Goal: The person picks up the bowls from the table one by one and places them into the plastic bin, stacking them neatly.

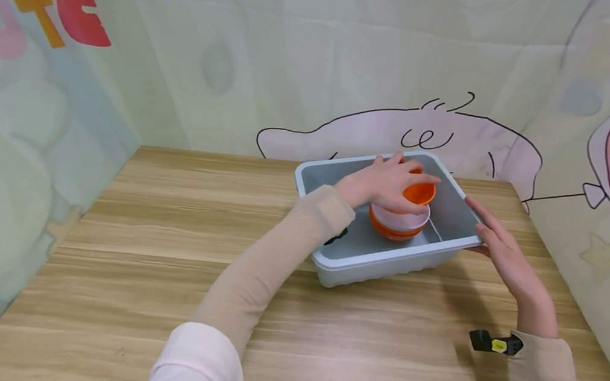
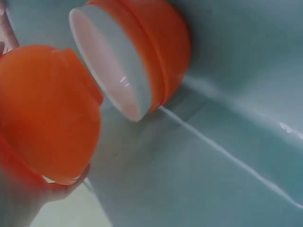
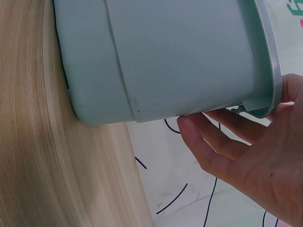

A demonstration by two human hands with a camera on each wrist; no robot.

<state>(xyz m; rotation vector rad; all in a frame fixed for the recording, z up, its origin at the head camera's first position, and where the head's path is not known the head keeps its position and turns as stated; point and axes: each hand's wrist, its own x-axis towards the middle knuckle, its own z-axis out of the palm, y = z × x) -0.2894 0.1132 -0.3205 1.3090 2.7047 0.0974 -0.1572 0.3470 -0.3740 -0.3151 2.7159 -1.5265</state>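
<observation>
A light blue plastic bin (image 1: 386,259) stands at the back right of a wooden table (image 1: 158,250). My left hand (image 1: 401,176) reaches into it and grips a small orange bowl (image 1: 420,193) from above, just over a stack of a white bowl (image 1: 402,218) nested in an orange one (image 1: 388,231). In the left wrist view the held orange bowl (image 2: 47,109) is close beside the stack (image 2: 142,56) on the bin floor (image 2: 213,165). My right hand (image 1: 489,234) holds the bin's right rim, thumb on top and fingers (image 3: 213,137) under the rim of the bin (image 3: 180,61).
Printed cloth walls (image 1: 251,53) close off the table at the left, back and right, and the bin sits close to the back wall. Bare wood table (image 3: 28,142) stretches left of and in front of the bin. Black wrist cameras (image 1: 493,343) sit on my sleeves.
</observation>
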